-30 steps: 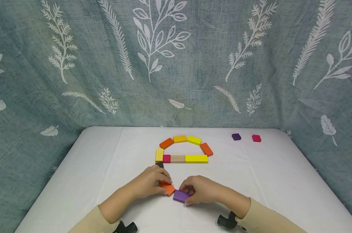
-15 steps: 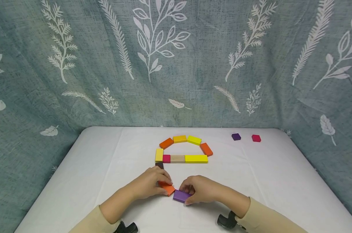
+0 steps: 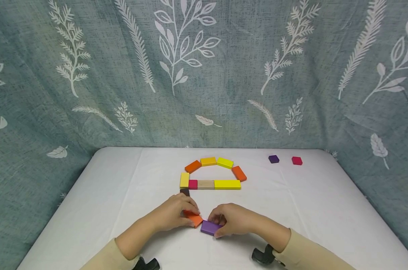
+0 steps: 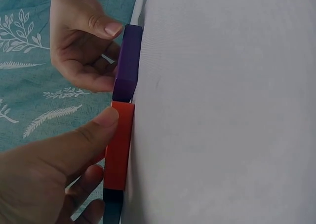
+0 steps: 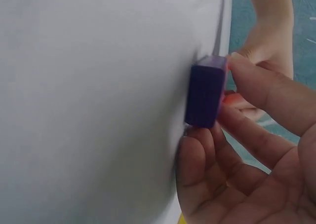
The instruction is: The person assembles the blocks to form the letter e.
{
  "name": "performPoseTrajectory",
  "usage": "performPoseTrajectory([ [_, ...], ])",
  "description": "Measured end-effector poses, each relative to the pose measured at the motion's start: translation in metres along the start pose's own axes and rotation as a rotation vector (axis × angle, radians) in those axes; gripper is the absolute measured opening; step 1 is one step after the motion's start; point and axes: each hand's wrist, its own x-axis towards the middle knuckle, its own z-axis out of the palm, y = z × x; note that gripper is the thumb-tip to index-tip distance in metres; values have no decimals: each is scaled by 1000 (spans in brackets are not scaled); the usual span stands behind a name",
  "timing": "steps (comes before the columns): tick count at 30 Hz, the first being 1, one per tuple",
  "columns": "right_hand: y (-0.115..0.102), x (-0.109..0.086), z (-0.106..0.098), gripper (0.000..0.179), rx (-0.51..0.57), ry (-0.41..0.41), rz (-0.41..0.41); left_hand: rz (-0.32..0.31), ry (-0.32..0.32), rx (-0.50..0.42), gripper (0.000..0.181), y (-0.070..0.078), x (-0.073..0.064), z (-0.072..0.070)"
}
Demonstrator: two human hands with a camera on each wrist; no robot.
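My left hand (image 3: 173, 212) pinches an orange block (image 3: 195, 219) lying on the white table. Beside it, my right hand (image 3: 236, 219) holds a purple block (image 3: 209, 227) between thumb and fingers. The two blocks meet end to end at a slight angle; the left wrist view has the purple block (image 4: 127, 63) right up against the orange block (image 4: 120, 145). A black block (image 3: 185, 192) shows just beyond my left hand, partly covered by it. In the right wrist view the thumb and fingertips sit around one end of the purple block (image 5: 205, 95).
Beyond the hands, a row of red (image 3: 193, 184), plain wood and yellow blocks (image 3: 227, 184) adjoins an upright pale yellow block (image 3: 184, 180). Orange and yellow blocks (image 3: 209, 161) arch above it. A dark purple block (image 3: 273, 159) and a red block (image 3: 296, 160) lie apart, far right.
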Motion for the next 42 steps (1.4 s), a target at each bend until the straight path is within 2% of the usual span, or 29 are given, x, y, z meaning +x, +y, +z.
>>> performPoseTrajectory([
  [5,2,-4,-8,31,5,1,-7,-17,-7,4,27,1,0,0],
  [9,6,-11,-20,29,2,18,-1,2,-1,10,27,3,-1,0],
  [15,14,-28,-47,26,11,90,-39,42,10,12,29,7,1,3],
  [20,23,-42,-68,27,28,163,-34,34,2,8,27,16,2,5],
  [29,55,-53,-98,30,-9,324,71,46,-20,32,25,27,9,11],
  [42,119,-46,-137,36,9,589,208,44,-16,38,24,33,13,16],
])
